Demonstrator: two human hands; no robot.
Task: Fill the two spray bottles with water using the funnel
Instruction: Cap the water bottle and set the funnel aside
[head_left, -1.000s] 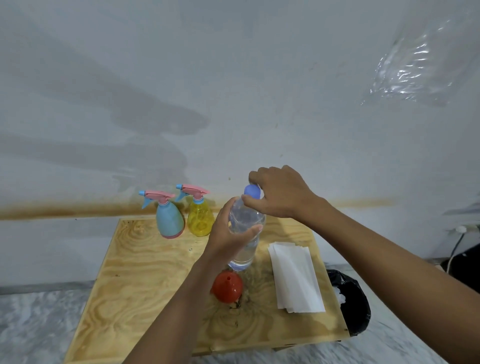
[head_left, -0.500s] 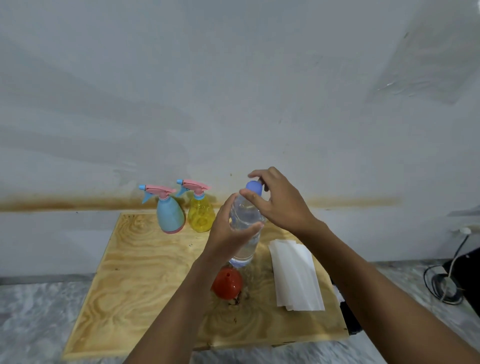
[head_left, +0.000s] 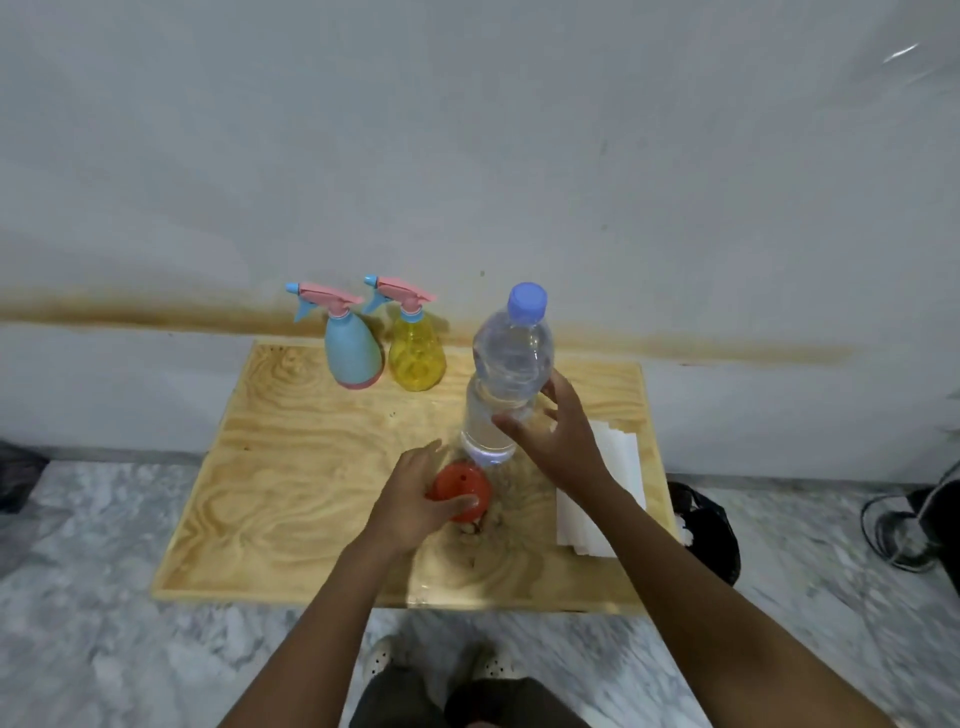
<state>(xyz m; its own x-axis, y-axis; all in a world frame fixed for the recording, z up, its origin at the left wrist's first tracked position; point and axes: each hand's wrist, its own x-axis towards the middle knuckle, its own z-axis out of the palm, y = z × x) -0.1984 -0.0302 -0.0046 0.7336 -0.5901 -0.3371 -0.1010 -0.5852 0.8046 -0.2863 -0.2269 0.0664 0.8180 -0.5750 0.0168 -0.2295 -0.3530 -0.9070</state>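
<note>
A clear water bottle (head_left: 511, 353) with a blue cap stands upright on the wooden table (head_left: 291, 467). My right hand (head_left: 558, 441) grips its lower body from the right. In front of the bottle a red funnel (head_left: 465, 480) rests on the table, and my left hand (head_left: 413, 499) wraps around it from the left, thumb on its near side. A blue spray bottle (head_left: 350, 353) and a yellow spray bottle (head_left: 416, 358), both with pink trigger heads on, stand side by side at the table's back edge by the wall.
A stack of white paper towels (head_left: 618, 457) lies on the table's right side, partly under my right forearm. A black bag (head_left: 711, 530) sits on the marble floor to the right of the table, with coiled cable (head_left: 893, 525) further right. My feet show below.
My left hand let go of the water bottle and dropped onto the funnel. My right hand slid from the cap down to the bottle's body. The view tilted downward.
</note>
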